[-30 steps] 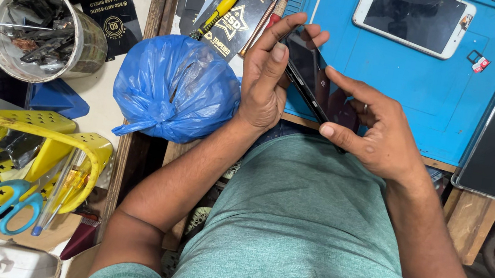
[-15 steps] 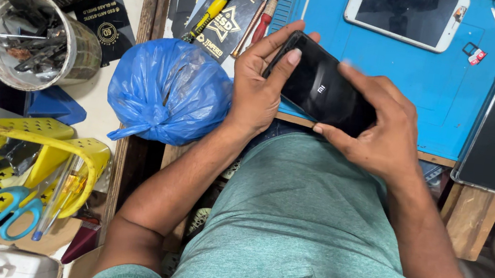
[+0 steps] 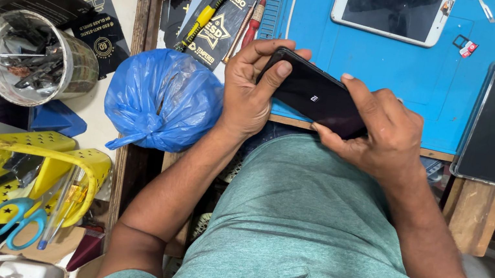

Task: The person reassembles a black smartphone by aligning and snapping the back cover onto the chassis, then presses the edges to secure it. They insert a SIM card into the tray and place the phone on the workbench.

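I see both hands clamped on the black smartphone: left hand fingers curled over its top end, right hand gripping the lower end, above the blue mat.

Bright, even light falls from above, daylight perhaps, and colours come out strong and clean. Shadows are soft and short; the darkest patch sits under the bench edge at centre left. A pale reflection streaks the white tablet at the upper middle of the frame. Focus is sharp nearly throughout. Straight lines bow slightly toward the corners, as with a wide lens.
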